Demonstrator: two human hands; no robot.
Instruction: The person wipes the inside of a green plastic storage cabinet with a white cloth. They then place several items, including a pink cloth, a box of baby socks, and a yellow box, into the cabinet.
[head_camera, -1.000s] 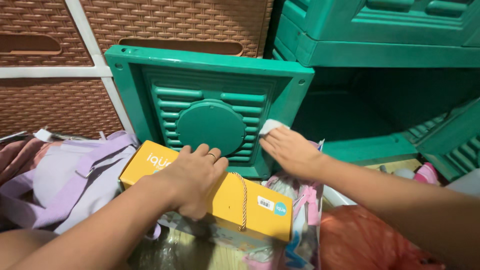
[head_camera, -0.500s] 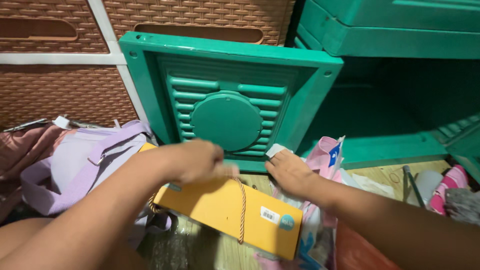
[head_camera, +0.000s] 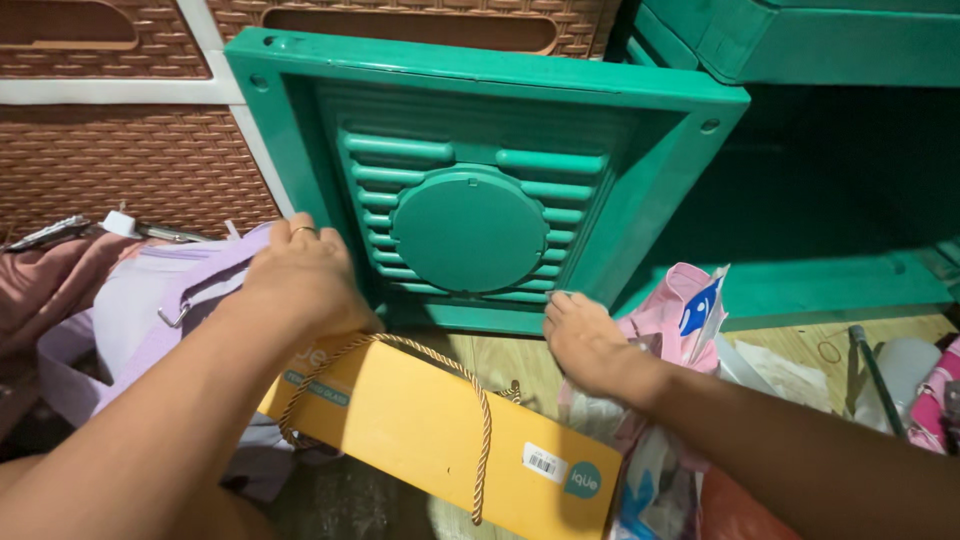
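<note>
A green plastic panel with ribs and a round centre disc leans upright against brown wicker drawers. My left hand, a ring on one finger, grips the panel's lower left edge. My right hand has its fingers curled at the panel's bottom edge, right of the middle. A yellow cardboard box with a twisted rope handle lies tilted on the floor below both hands, touched by neither. Whether my right hand still holds the white cloth cannot be seen.
Brown wicker drawers fill the back left. A lilac bag lies at the left, and a pink patterned bag under my right forearm. An open green cabinet stands at the right, with small items on the wooden floor.
My left hand left the yellow box and moved up to the panel's lower left edge. The box slid down toward me. My right hand dropped to the panel's bottom edge.
</note>
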